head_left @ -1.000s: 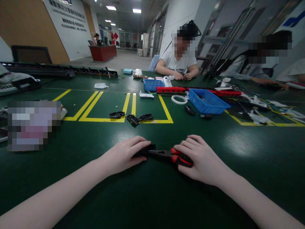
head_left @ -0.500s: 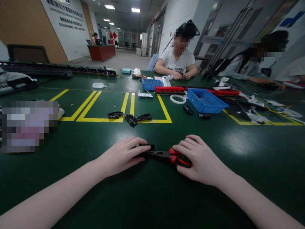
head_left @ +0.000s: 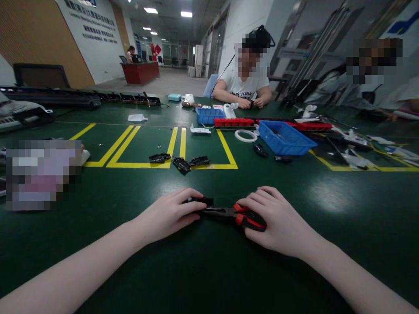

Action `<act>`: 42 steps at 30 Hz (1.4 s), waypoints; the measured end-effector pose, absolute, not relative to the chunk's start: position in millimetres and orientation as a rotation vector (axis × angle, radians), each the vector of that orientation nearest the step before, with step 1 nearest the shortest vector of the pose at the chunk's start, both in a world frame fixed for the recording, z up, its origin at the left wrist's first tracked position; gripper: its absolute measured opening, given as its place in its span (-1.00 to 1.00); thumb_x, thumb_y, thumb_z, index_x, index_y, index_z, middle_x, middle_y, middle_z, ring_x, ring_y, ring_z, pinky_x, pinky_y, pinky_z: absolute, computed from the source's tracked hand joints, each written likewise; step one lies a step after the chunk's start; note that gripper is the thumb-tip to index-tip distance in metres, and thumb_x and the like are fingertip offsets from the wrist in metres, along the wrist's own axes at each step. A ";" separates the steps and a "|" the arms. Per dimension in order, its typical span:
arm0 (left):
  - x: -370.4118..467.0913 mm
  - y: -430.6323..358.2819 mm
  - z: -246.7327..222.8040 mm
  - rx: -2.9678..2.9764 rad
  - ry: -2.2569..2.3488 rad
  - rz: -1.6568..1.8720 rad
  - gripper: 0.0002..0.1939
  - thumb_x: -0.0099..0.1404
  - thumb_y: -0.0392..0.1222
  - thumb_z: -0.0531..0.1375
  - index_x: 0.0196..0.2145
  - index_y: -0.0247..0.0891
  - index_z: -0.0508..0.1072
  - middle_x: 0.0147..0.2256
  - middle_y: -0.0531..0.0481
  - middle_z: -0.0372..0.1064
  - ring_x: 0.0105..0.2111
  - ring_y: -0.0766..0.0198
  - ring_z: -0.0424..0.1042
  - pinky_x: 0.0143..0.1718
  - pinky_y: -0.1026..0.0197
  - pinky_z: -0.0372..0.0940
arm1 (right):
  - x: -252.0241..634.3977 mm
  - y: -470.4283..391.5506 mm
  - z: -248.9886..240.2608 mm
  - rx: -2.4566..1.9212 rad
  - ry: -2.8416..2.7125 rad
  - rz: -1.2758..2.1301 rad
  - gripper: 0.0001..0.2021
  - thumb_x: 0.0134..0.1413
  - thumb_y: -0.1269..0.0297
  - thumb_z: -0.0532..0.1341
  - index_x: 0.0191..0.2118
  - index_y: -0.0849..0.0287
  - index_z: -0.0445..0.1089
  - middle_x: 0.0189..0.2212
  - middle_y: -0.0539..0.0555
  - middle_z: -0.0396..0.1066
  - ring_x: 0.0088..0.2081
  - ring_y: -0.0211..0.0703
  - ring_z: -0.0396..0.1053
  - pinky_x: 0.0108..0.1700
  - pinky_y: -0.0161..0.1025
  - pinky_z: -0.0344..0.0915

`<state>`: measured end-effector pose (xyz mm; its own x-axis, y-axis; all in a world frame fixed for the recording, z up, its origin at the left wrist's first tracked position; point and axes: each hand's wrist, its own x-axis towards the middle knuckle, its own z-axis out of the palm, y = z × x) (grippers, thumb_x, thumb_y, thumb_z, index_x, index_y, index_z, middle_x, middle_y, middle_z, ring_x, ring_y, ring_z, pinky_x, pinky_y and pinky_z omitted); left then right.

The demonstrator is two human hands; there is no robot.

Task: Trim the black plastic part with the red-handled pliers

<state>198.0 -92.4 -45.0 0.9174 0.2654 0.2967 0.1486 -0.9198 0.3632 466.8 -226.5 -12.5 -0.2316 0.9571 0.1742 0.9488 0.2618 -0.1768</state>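
My right hand (head_left: 270,218) is closed around the red and black handles of a pair of long-nose pliers (head_left: 225,212). The jaws point left and meet a small black plastic part (head_left: 208,201) on the green table. My left hand (head_left: 178,213) is closed on that part, with its fingers covering most of it. Whether the jaw tips grip the part cannot be made out. Farther off lie several similar black parts, among them one (head_left: 159,158) to the left and one (head_left: 182,165) beside the yellow tape.
A blue bin (head_left: 284,138) stands at right, with a white tape ring (head_left: 246,136) beside it. Behind are a smaller blue bin (head_left: 209,116) and a red strip (head_left: 235,123). A pixelated bundle (head_left: 42,174) lies left. Across the table sits a person (head_left: 245,87) handling something small.
Both hands, the pliers and the black part hold nearly the same position. The whole view has shifted very slightly.
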 end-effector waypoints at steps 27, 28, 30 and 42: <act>198.7 -91.5 -47.8 2.774 0.323 0.504 -0.67 0.44 -0.32 0.15 0.12 -0.16 0.42 0.19 -0.10 0.37 0.07 0.08 0.48 0.00 -0.03 0.49 | 467.8 -226.0 -12.6 -1.783 -2.329 -0.016 -0.70 0.03 0.20 0.26 -0.09 0.13 0.50 -0.24 0.12 0.55 -0.18 0.01 0.47 0.05 0.11 0.22; 198.8 -91.4 -47.8 2.802 0.312 0.509 -0.68 0.45 -0.32 0.15 0.12 -0.17 0.42 0.19 -0.11 0.37 0.05 0.07 0.50 -0.02 -0.04 0.50 | 467.7 -226.0 -12.5 -1.785 -2.329 -0.014 -0.70 0.02 0.20 0.26 -0.09 0.14 0.50 -0.24 0.12 0.55 -0.18 0.01 0.47 0.05 0.12 0.22; 199.0 -91.4 -47.0 2.829 0.301 0.513 -0.70 0.45 -0.31 0.14 0.10 -0.17 0.44 0.19 -0.12 0.38 0.02 0.06 0.52 -0.05 -0.03 0.50 | 467.1 -226.0 -12.4 -1.785 -2.321 -0.013 -0.70 0.02 0.20 0.26 -0.10 0.14 0.50 -0.24 0.13 0.55 -0.18 0.02 0.47 0.04 0.12 0.23; 198.1 -87.3 -47.3 2.768 0.304 0.498 -0.72 0.44 -0.29 0.17 0.07 -0.15 0.47 0.18 -0.07 0.39 0.06 0.09 0.50 -0.01 -0.01 0.49 | 464.4 -227.9 -14.5 -1.895 -2.221 0.149 -0.63 -0.01 0.14 0.28 -0.05 0.12 0.51 -0.15 0.15 0.56 -0.15 0.04 0.50 -0.07 0.07 0.40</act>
